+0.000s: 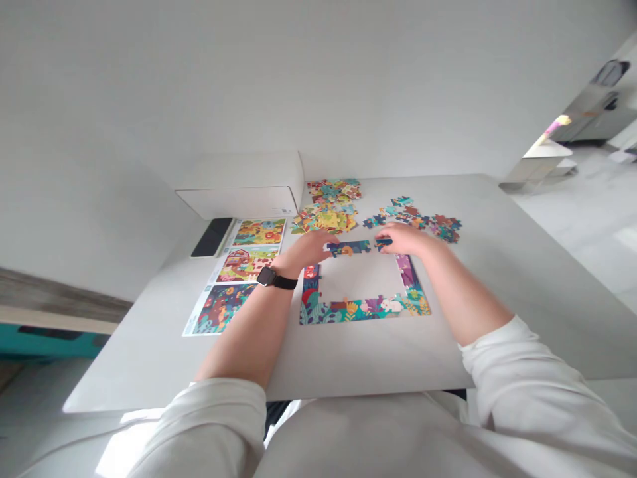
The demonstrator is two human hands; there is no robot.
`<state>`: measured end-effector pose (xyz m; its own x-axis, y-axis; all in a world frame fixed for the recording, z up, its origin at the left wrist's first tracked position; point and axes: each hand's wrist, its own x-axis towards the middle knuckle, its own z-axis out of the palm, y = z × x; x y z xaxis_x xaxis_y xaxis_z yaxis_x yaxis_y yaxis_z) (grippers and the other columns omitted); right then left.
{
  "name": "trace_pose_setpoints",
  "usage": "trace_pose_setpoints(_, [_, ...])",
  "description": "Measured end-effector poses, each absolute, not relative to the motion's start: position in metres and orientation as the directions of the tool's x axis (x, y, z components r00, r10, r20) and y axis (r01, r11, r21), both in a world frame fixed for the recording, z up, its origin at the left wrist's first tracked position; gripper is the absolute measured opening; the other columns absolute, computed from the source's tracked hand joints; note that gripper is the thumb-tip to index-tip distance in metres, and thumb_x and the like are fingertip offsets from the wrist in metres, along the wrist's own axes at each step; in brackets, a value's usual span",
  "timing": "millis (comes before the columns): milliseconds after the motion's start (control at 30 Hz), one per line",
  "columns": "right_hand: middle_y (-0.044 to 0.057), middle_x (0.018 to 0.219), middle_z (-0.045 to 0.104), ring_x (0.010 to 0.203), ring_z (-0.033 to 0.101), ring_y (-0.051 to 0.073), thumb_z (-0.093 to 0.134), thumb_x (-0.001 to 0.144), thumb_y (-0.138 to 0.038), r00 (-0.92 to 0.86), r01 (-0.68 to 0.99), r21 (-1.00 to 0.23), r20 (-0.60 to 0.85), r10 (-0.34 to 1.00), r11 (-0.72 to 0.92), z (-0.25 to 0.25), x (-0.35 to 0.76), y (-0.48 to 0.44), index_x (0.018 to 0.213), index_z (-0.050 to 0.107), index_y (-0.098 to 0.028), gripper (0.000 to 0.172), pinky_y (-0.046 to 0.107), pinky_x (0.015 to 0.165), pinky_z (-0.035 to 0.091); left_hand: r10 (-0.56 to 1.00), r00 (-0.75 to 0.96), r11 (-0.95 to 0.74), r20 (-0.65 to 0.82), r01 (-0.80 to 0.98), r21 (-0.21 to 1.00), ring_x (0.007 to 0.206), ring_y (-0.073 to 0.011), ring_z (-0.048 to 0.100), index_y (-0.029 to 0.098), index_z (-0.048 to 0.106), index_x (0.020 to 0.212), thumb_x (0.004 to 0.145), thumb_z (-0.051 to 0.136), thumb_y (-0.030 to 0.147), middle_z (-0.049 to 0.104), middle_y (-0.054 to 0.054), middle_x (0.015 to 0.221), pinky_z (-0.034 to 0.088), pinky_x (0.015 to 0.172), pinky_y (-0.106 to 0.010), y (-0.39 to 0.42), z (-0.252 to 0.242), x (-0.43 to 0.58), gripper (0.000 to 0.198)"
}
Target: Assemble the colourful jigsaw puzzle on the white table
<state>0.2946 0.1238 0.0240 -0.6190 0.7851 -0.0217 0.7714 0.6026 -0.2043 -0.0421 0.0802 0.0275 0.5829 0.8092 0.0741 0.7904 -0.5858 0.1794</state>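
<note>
A half-built jigsaw frame (363,309) lies on the white table (472,312), with its bottom edge and both side edges joined. My left hand (311,247) rests on the left end of a dark blue strip of joined top-edge pieces (348,248). My right hand (401,239) pinches a small dark blue piece (383,243) at the strip's right end. A black watch (269,277) is on my left wrist.
Loose yellow and orange pieces (326,219) and another pile (334,190) lie behind the frame. Darker loose pieces (423,222) sit at the right. A picture sheet (236,275), a black phone (213,237) and a white box (246,186) are at the left.
</note>
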Motion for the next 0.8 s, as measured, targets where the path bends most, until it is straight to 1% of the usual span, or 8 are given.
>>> trace_pose_setpoints(67, [0.010, 0.124, 0.079, 0.114, 0.074, 0.030, 0.088, 0.084, -0.031, -0.612, 0.779, -0.187, -0.024, 0.790, 0.598, 0.024, 0.293, 0.123, 0.121, 0.082, -0.027, 0.038, 0.040, 0.099, 0.059, 0.807, 0.586, -0.589, 0.071, 0.790, 0.171, 0.125, -0.0246, 0.071, 0.025, 0.075, 0.133, 0.094, 0.067, 0.023, 0.077, -0.007, 0.133, 0.054, 0.112, -0.034, 0.081, 0.027, -0.043, 0.040])
trace_pose_setpoints(200, [0.009, 0.123, 0.079, 0.113, 0.074, 0.029, 0.088, 0.085, -0.030, -0.612, 0.778, -0.205, -0.032, 0.790, 0.594, 0.025, 0.293, 0.124, 0.120, 0.081, -0.028, 0.036, 0.039, 0.098, 0.059, 0.802, 0.593, -0.596, 0.071, 0.785, 0.168, 0.128, -0.0242, 0.070, 0.026, 0.074, 0.134, 0.094, 0.066, 0.023, 0.076, -0.006, 0.136, 0.053, 0.114, -0.034, 0.082, 0.025, -0.043, 0.041])
trace_pose_setpoints(367, [0.008, 0.123, 0.078, 0.113, 0.074, 0.029, 0.089, 0.084, -0.030, -0.594, 0.789, -0.225, -0.041, 0.803, 0.572, 0.025, 0.293, 0.124, 0.119, 0.082, -0.028, 0.037, 0.038, 0.099, 0.057, 0.793, 0.601, -0.607, 0.097, 0.767, 0.209, 0.131, -0.0251, 0.069, 0.023, 0.074, 0.134, 0.095, 0.065, 0.021, 0.076, -0.008, 0.137, 0.052, 0.116, -0.036, 0.080, 0.025, -0.038, 0.040])
trace_pose_setpoints(467, [0.010, 0.124, 0.077, 0.114, 0.073, 0.030, 0.089, 0.084, -0.030, -0.600, 0.782, -0.238, -0.043, 0.799, 0.575, 0.025, 0.292, 0.124, 0.122, 0.081, -0.026, 0.040, 0.038, 0.099, 0.057, 0.795, 0.599, -0.604, 0.100, 0.762, 0.233, 0.131, -0.0257, 0.069, 0.022, 0.074, 0.134, 0.093, 0.065, 0.018, 0.077, -0.008, 0.136, 0.052, 0.116, -0.037, 0.078, 0.025, -0.036, 0.042])
trace_pose_setpoints(633, [0.014, 0.134, 0.075, 0.122, 0.070, 0.031, 0.089, 0.083, -0.030, -0.668, 0.706, -0.289, 0.035, 0.744, 0.647, 0.021, 0.285, 0.121, 0.134, 0.076, -0.022, 0.053, 0.041, 0.106, 0.054, 0.793, 0.600, -0.605, 0.105, 0.758, 0.243, 0.132, -0.0278, 0.068, 0.023, 0.074, 0.134, 0.092, 0.064, 0.018, 0.076, -0.008, 0.138, 0.052, 0.117, -0.040, 0.077, 0.025, -0.036, 0.043])
trace_pose_setpoints(800, [0.012, 0.128, 0.077, 0.118, 0.071, 0.030, 0.083, 0.085, -0.022, -0.696, 0.655, -0.327, 0.089, 0.713, 0.681, 0.014, 0.275, 0.118, 0.130, 0.077, -0.023, 0.045, 0.041, 0.105, 0.054, 0.797, 0.593, -0.600, 0.112, 0.757, 0.260, 0.130, -0.0275, 0.069, 0.024, 0.074, 0.131, 0.091, 0.064, 0.017, 0.076, -0.007, 0.136, 0.053, 0.114, -0.039, 0.077, 0.025, -0.036, 0.042])
